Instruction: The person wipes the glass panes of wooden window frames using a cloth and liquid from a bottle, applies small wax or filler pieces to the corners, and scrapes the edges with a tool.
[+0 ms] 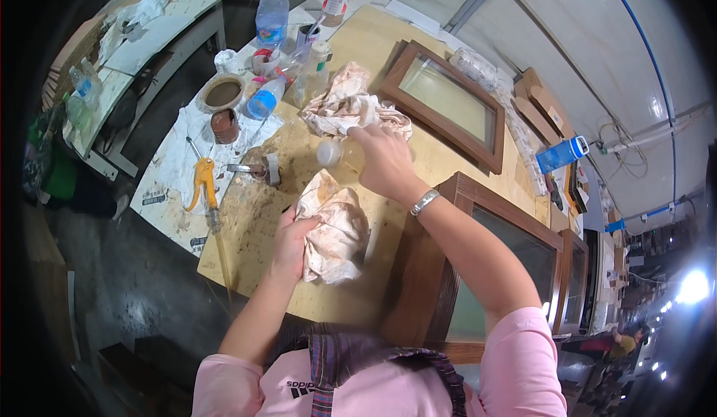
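Observation:
My left hand point(290, 243) grips a crumpled, brown-stained white rag point(334, 232) above the wooden worktable point(254, 223). My right hand point(385, 160) holds a small clear plastic bottle point(334, 153) tipped on its side, its mouth pointing left just above the rag. A silver bracelet sits on my right wrist. Under my right forearm lies a dark brown wooden frame with a glass pane point(485, 267). A second stained rag point(351, 107) lies bunched on the table just beyond my right hand.
Another glazed wooden frame point(448, 103) lies at the far side. To the left are a yellow-handled caulking gun point(203, 185), a scraper point(258, 169), a brown tin point(225, 126), a bowl of brown paste point(223, 93), tape and several plastic bottles point(272, 13). More frames stack at right.

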Motion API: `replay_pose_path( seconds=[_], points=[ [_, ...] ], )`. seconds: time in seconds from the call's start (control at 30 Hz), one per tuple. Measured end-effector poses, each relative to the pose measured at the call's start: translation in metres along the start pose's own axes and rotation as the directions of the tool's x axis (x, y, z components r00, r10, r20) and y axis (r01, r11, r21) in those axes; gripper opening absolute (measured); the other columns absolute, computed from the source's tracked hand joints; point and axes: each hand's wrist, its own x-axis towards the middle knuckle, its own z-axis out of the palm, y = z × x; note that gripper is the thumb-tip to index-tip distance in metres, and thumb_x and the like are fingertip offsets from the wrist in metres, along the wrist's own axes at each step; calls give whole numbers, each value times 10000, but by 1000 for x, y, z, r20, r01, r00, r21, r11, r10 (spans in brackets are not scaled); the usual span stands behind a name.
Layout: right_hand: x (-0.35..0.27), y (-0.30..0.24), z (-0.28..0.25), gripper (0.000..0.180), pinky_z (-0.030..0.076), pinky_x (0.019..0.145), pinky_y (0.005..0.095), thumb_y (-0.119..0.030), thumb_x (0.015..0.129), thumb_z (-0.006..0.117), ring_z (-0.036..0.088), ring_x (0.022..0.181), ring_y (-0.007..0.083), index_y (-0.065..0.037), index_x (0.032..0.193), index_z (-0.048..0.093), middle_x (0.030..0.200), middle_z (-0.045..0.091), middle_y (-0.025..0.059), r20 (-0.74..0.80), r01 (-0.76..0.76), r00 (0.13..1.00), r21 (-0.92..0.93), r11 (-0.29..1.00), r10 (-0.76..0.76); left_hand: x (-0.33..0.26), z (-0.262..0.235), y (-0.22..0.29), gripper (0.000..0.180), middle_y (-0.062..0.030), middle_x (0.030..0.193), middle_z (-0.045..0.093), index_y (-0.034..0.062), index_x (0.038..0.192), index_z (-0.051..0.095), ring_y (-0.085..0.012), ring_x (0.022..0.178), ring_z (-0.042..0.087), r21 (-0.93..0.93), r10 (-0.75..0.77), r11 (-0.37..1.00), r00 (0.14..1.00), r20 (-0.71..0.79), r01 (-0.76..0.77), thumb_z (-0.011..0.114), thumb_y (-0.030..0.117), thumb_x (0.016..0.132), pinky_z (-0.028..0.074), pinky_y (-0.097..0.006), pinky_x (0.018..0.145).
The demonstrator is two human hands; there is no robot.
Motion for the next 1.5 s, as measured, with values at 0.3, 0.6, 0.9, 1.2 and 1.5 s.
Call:
replay_pose_path(
  seconds=[0.3, 0.6, 0.9, 1.2, 1.5],
  points=[
    [-1, 65, 77, 1029, 545, 932, 396, -104, 623, 877, 672, 1066, 322, 33, 1482, 328, 1143, 680, 226, 101, -430, 821, 757, 492, 563, -24, 16, -3, 519, -239, 1217, 643, -102, 1343, 492, -358, 1046, 687, 193, 36, 981, 994, -98, -16, 524, -25, 831, 566, -446, 937],
    [-144, 42, -80, 635, 405, 1119, 422, -163, 791, 721, 471, 1326, 396, 52, 1345, 497, 1402, 499, 264, -141, -256, 932, 395, 882, 334, -36, 48, -15, 547, -232, 1294, 609, -90, 1391, 464, -322, 1119, 660, 297, -47, 955, 994, 96, 16, 462, -74, 845, 545, -432, 966],
    [-506, 186, -167, 465, 488, 931, 494, -286, 864, 669, 598, 1084, 456, 83, 1137, 598, 1173, 617, 324, -525, -928, 308, 16, 371, 794, -23, 169, -40, 636, -170, 1340, 606, -62, 1488, 389, -229, 1165, 638, 623, -222, 772, 864, 452, -127, 473, -81, 858, 505, -333, 1007],
    [-546, 161, -139, 524, 506, 860, 530, -255, 931, 615, 624, 1002, 473, 85, 1306, 477, 1136, 623, 301, -300, -890, 336, 208, 405, 893, 0, 307, -283, 616, -187, 1528, 436, 67, 1520, 381, -332, 1413, 418, 285, -715, -179, 323, 620, -942, 547, 122, 929, 293, -508, 1179],
    [-567, 161, -145, 658, 477, 920, 514, -146, 857, 642, 582, 1088, 473, 117, 1403, 385, 1227, 570, 298, -198, -812, 379, 396, 428, 904, -12, 312, -315, 759, -139, 1623, 305, 72, 1559, 308, -301, 1510, 274, 240, -631, -457, 503, 591, -856, 651, 265, 910, 264, -558, 1189]
  ],
)
